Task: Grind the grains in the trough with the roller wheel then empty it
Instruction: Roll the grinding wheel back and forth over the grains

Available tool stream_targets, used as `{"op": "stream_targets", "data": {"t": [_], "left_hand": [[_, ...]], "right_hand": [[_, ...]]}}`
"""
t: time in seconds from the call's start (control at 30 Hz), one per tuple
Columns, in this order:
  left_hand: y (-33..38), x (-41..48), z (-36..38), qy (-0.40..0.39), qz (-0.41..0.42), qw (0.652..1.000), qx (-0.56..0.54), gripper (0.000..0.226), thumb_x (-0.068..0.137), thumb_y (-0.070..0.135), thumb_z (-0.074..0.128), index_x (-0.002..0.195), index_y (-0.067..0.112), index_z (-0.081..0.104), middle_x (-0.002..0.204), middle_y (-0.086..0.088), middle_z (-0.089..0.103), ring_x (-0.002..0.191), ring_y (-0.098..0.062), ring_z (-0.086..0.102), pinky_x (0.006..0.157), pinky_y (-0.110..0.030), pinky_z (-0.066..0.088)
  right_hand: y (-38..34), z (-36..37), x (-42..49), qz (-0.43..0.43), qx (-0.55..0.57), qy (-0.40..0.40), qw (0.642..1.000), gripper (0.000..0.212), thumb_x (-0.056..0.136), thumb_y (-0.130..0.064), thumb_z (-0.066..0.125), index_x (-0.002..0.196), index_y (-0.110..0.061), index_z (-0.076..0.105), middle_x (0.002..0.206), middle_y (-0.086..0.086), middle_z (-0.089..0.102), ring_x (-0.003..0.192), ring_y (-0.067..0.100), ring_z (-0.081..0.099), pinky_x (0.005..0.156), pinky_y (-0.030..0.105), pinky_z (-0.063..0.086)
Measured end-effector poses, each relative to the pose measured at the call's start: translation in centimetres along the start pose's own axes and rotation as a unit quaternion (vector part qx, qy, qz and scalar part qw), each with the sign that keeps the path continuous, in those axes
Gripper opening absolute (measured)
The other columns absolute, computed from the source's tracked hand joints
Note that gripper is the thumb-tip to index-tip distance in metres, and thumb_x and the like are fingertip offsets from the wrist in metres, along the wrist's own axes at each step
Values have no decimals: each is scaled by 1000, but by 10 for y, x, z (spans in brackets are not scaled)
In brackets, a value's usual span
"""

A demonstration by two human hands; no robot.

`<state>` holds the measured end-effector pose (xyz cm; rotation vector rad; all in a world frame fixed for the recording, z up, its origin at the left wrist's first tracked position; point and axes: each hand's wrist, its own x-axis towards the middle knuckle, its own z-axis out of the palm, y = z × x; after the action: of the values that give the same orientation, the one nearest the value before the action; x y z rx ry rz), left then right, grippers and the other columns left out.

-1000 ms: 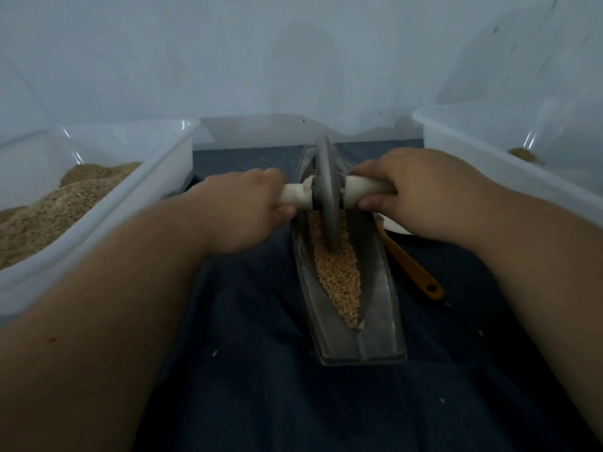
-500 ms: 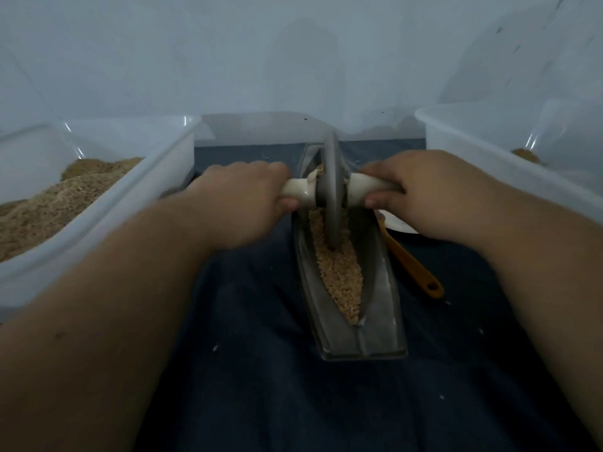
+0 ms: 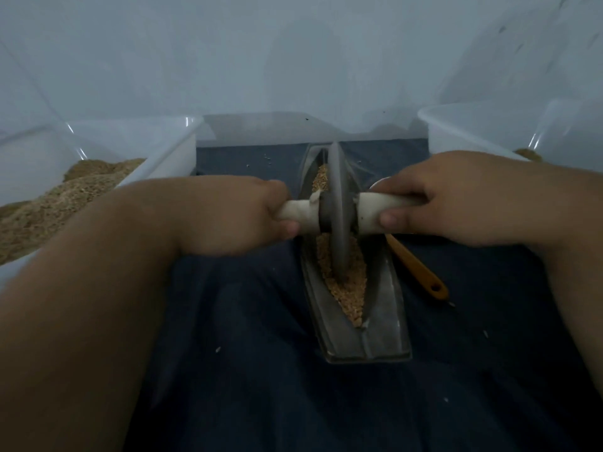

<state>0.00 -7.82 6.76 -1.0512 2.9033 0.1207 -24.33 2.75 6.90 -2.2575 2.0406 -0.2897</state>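
Roller wheel, my left hand and right hand curled round its white axle, has rolled toward me in the trough on the dark cloth, over grains seemingly still coarse in this dimness: grinding unfinished.

Roller wheel dull grey, looks metal, matt; its white handle smooth, ragged at the hub; trough grey metal, worn, faint sheen; grains tan, coarse, gritty; cloth dark blue, matt, creased; left bin & right bin translucent white plastic, glossy glints; orange tool handle smooth.
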Motion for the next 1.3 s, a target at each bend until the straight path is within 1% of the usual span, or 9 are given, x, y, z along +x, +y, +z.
{"op": "stream_targets", "data": {"t": [0.2, 0.3, 0.4, 0.5, 0.73, 0.9, 1.0, 1.17, 1.3], "left_hand": [[-2, -1, -2, -14, 7, 1000, -26, 35, 81, 61, 37, 88, 28, 48, 84, 7, 55, 78, -9, 53, 73, -36, 41], [-6, 14, 12, 97, 1, 995, 35, 28, 90, 55, 38, 86, 28, 42, 83, 10, 50, 77, -12, 51, 69, -36, 38], [-7, 30, 29, 226, -18, 966, 123, 32, 94, 49, 42, 108, 21, 48, 102, 0, 54, 94, -26, 54, 79, -41, 39], [-8, 37, 36, 248, -43, 961, 117, 40, 95, 47, 42, 122, 18, 47, 115, -7, 55, 103, -30, 53, 88, -44, 39], [-7, 17, 15, 79, -10, 997, 15, 29, 91, 54, 44, 98, 27, 45, 92, 7, 55, 79, -11, 52, 70, -35, 40], [5, -6, -4, -23, 4, 999, -23, 47, 73, 63, 37, 99, 27, 53, 86, 7, 55, 80, -9, 53, 73, -33, 42], [4, -7, -5, -34, 4, 999, -39, 40, 76, 62, 38, 94, 29, 52, 86, 7, 55, 80, -8, 53, 74, -34, 42], [-4, 19, 18, 132, -8, 989, 66, 32, 87, 55, 36, 96, 27, 47, 92, 7, 53, 84, -16, 53, 75, -37, 38], [-5, 37, 36, 239, -49, 962, 122, 45, 92, 49, 38, 124, 19, 48, 119, -6, 54, 108, -31, 51, 93, -46, 35]], "right_hand": [[-4, -2, -2, -1, 6, -15, 1000, 51, 71, -67, 41, 119, -56, 56, 84, -24, 62, 83, -9, 54, 60, 12, 34], [5, 13, 12, 22, 15, 38, 999, 50, 79, -61, 45, 128, -50, 54, 95, -23, 60, 81, -4, 51, 66, 18, 34], [11, 32, 25, 33, -16, 139, 990, 47, 92, -46, 55, 138, -42, 48, 118, -3, 62, 106, 19, 56, 82, 34, 42], [8, 40, 31, 20, -69, 199, 977, 52, 91, -45, 57, 141, -33, 48, 120, 1, 61, 114, 26, 54, 93, 43, 42], [-2, 18, 15, 17, -50, 79, 995, 51, 83, -59, 49, 133, -48, 49, 109, -14, 61, 94, 6, 53, 75, 34, 42], [-4, -5, -5, -5, -14, -21, 1000, 56, 70, -71, 38, 118, -52, 57, 84, -25, 60, 90, -19, 47, 61, 18, 35], [-7, -5, -6, -4, -15, -27, 1000, 56, 71, -69, 37, 120, -52, 57, 84, -24, 59, 87, -15, 50, 61, 16, 34], [7, 14, 13, 29, 9, 43, 999, 42, 86, -57, 52, 126, -45, 57, 87, -25, 56, 79, -5, 50, 63, 21, 34], [16, 35, 29, 31, -34, 169, 985, 45, 92, -46, 57, 136, -39, 52, 113, -3, 63, 106, 21, 56, 83, 36, 42]]}}
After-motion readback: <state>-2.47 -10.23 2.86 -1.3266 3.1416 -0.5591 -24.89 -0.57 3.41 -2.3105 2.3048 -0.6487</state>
